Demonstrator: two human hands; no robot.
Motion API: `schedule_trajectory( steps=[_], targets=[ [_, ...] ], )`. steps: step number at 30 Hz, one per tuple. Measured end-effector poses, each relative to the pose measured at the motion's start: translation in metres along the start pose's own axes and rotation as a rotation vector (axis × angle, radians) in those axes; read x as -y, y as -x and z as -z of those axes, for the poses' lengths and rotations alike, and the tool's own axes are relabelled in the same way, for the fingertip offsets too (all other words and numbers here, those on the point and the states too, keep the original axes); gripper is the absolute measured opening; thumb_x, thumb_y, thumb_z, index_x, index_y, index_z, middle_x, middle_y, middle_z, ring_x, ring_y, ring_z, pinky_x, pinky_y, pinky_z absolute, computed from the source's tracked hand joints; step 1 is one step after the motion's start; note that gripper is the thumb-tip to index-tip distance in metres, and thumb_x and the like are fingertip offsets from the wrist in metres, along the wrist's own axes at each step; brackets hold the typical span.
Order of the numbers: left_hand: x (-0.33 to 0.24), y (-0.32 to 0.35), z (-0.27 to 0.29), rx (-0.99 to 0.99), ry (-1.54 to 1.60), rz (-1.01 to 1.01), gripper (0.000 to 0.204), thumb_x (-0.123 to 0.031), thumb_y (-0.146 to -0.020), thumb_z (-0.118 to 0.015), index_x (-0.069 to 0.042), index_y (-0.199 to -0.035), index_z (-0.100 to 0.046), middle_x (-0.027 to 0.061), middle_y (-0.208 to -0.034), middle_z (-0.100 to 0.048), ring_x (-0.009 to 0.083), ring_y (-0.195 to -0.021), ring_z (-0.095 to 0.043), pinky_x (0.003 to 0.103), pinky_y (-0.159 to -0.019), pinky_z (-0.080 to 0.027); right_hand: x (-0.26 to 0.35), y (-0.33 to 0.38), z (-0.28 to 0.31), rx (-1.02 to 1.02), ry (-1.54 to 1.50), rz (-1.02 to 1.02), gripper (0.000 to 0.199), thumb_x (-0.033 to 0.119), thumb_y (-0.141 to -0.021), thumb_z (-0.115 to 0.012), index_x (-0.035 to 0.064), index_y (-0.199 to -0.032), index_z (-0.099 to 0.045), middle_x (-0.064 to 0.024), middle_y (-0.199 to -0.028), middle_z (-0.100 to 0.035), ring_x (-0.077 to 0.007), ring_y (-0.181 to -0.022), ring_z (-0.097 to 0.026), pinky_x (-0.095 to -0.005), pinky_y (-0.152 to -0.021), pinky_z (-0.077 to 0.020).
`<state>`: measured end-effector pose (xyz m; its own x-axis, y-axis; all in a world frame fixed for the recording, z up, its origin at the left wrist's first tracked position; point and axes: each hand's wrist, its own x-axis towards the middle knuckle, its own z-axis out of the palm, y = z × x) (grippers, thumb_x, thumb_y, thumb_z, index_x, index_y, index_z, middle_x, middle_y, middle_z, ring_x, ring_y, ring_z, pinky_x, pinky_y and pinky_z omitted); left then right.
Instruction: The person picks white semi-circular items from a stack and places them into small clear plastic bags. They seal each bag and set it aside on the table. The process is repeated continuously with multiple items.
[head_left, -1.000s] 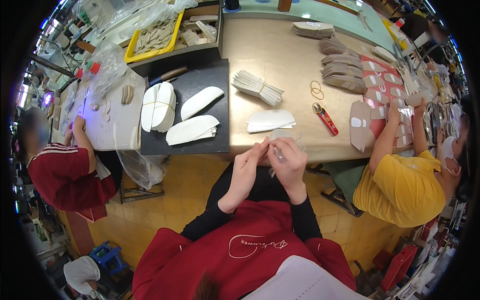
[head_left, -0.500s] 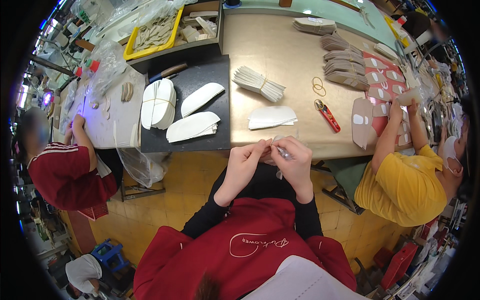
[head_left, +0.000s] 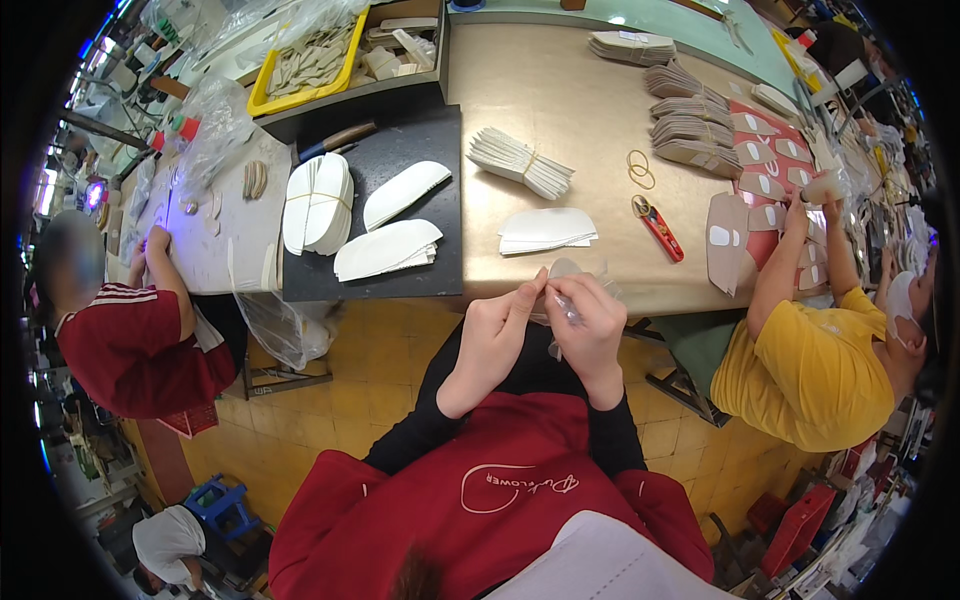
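Note:
My left hand (head_left: 497,325) and my right hand (head_left: 590,322) meet just below the front edge of the brown table (head_left: 560,110). Both pinch a small clear plastic bag (head_left: 566,281) held between them, the fingertips touching it from either side. What is inside the bag is too small to tell. On the table just beyond my hands lies a short stack of white curved pieces (head_left: 545,229). A bundle of white strips (head_left: 519,162) lies farther back.
A black mat (head_left: 400,140) holds white shoe-shaped pieces (head_left: 388,250). A red utility knife (head_left: 659,227) and rubber bands (head_left: 638,168) lie to the right. A person in yellow (head_left: 810,350) works at right, a person in dark red (head_left: 130,340) at left. A yellow tray (head_left: 305,60) sits behind.
My hands stay together on the bag with small finger movements. The person in yellow has shifted an arm slightly along the table.

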<state>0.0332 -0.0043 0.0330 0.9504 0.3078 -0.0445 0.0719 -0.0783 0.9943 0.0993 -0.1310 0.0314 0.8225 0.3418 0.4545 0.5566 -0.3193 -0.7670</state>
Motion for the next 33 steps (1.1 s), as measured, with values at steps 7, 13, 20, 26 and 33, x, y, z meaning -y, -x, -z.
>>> schedule_trajectory(
  steps=[7, 13, 20, 26, 33],
  targets=[
    [-0.004, -0.004, 0.008, 0.022, 0.100, 0.057, 0.030, -0.015, -0.099, -0.062, 0.003, -0.123, -0.066, 0.0111, -0.091, -0.076, 0.0062, -0.083, -0.066, 0.023, -0.072, -0.054, 0.002, -0.003, 0.003, 0.058, -0.183, -0.109, 0.007, -0.002, -0.082, -0.070, 0.0000, -0.088, -0.066, -0.0109, -0.083, -0.066, -0.0234, -0.073, -0.068, -0.0311, -0.064, -0.0526],
    [-0.007, -0.004, 0.010, 0.045, 0.129, 0.106, 0.028, -0.004, -0.095, -0.065, 0.004, -0.121, -0.068, 0.0097, -0.098, -0.075, 0.0083, -0.086, -0.067, 0.023, -0.077, -0.055, 0.003, -0.005, 0.002, 0.056, -0.172, -0.080, 0.007, -0.001, -0.084, -0.069, -0.0004, -0.089, -0.064, -0.0107, -0.084, -0.065, -0.0238, -0.072, -0.067, -0.0313, -0.064, -0.0520],
    [0.003, -0.008, 0.015, 0.028, 0.047, 0.060, 0.026, -0.006, -0.093, -0.066, 0.003, -0.118, -0.070, 0.0108, -0.092, -0.076, 0.0080, -0.083, -0.068, 0.022, -0.072, -0.055, 0.001, -0.006, 0.000, 0.121, -0.152, -0.094, 0.006, 0.000, -0.084, -0.067, 0.0005, -0.088, -0.062, -0.0108, -0.083, -0.063, -0.0241, -0.072, -0.065, -0.0327, -0.064, -0.0510],
    [0.013, -0.012, 0.024, -0.089, 0.402, 0.172, 0.019, -0.005, -0.094, -0.065, 0.007, -0.108, -0.071, 0.0089, -0.093, -0.074, 0.0093, -0.084, -0.068, 0.022, -0.076, -0.055, -0.008, -0.007, -0.009, 0.148, -0.323, -0.150, 0.006, 0.005, -0.086, -0.060, 0.0008, -0.091, -0.057, -0.0090, -0.079, -0.056, -0.0166, -0.067, -0.055, -0.0281, -0.064, -0.0461],
    [0.021, -0.020, 0.047, -0.208, 0.444, 0.157, 0.017, -0.003, -0.093, -0.066, 0.007, -0.106, -0.070, 0.0088, -0.094, -0.073, 0.0122, -0.083, -0.068, 0.024, -0.079, -0.054, -0.005, -0.022, -0.018, 0.148, -0.324, -0.214, 0.007, 0.002, -0.086, -0.066, -0.0013, -0.092, -0.066, -0.0079, -0.085, -0.064, -0.0164, -0.080, -0.061, -0.0276, -0.074, -0.0472]
  ],
)
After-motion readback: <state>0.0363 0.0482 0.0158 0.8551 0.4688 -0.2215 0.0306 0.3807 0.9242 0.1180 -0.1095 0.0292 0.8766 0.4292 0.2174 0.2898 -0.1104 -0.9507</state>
